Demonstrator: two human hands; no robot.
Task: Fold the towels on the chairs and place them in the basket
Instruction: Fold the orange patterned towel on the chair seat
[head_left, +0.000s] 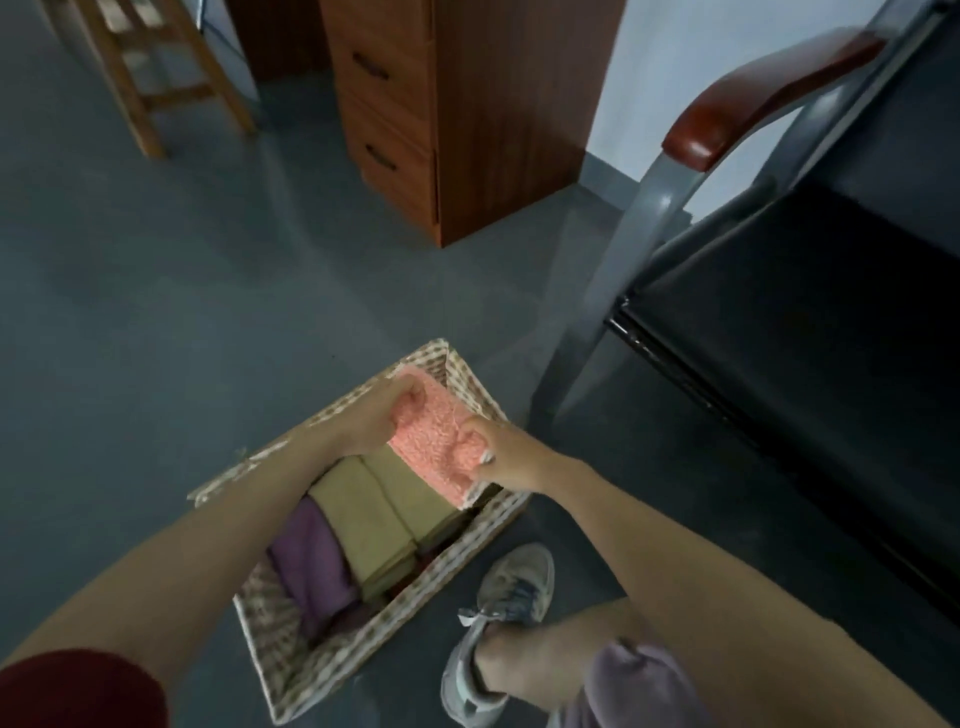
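Observation:
A woven basket (291, 670) stands on the grey floor in front of me. Inside it lie a folded purple towel (311, 566) and two folded tan towels (384, 514), packed side by side. Over the basket's far end I hold a folded pink towel (434, 441). My left hand (371, 415) grips its far-left edge and my right hand (498, 457) pinches its near-right edge. The pink towel sits at rim height above the basket's far end; whether it touches the basket I cannot tell.
A black chair (810, 332) with grey metal legs and a red-brown armrest (748, 98) stands at the right; its seat is bare. A wooden drawer cabinet (447, 114) is behind the basket, a wooden stool (150, 67) at top left. My shoe (498, 623) is beside the basket.

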